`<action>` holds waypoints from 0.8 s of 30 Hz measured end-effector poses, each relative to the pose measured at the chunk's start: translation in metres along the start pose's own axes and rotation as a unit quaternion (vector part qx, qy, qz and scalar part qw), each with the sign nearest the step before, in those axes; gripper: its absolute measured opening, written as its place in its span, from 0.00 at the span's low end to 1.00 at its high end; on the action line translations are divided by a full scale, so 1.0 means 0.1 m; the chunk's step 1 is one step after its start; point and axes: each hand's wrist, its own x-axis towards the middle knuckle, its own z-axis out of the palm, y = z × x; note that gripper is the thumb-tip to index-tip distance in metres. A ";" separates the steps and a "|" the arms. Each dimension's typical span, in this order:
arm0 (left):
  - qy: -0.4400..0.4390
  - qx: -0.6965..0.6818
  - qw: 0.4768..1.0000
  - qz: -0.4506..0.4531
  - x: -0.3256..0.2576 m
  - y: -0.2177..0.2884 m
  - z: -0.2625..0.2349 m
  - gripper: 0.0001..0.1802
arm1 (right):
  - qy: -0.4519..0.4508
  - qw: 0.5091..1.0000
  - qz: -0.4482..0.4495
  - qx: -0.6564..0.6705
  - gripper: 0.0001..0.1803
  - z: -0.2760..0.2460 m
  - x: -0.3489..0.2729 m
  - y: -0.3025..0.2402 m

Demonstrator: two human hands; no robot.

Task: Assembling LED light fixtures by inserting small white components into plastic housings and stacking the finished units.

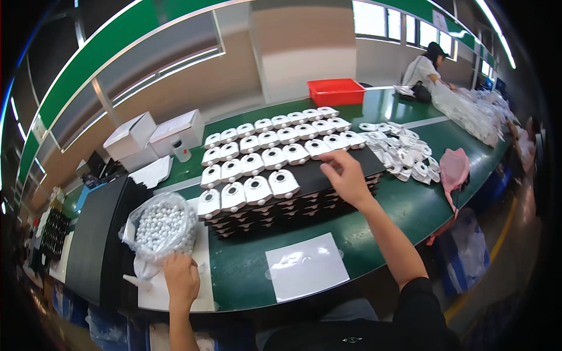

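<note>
My right hand (346,177) hovers over the bare right part of the top black tray (328,174), thumb and forefinger apart, with nothing visible between them. Close to its fingertips is a white plastic part (317,147) with a round dark-ringed hole. Rows of similar parts, such as one at the front (283,183), lie on the tray stack. My left hand (182,275) is closed at the near edge of a clear plastic bag (188,234) full of small white balls (161,227). Its fingertips are hidden, so anything they hold cannot be made out.
Loose white parts (404,153) lie heaped right of the trays, by a pink bag (454,169). A white sheet (307,266) lies in front. Behind stand a red bin (336,92), white boxes (132,134) and a small bottle (181,151). A co-worker (422,69) handles plastic bags at far right.
</note>
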 end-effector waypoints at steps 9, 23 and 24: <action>0.007 -0.017 0.999 -0.041 -0.19 0.04 0.15 0.09 | 0.207 0.883 0.047 -0.419 0.24 -1.83 -0.26 1.68; 0.088 0.030 0.993 -0.074 0.64 -0.96 -0.04 0.13 | 0.074 0.818 0.316 -0.476 0.30 -2.15 -0.65 1.82; 0.061 0.039 0.994 -0.087 0.64 -1.16 0.04 0.16 | 0.080 0.822 0.297 -0.479 0.28 -2.06 -0.67 1.78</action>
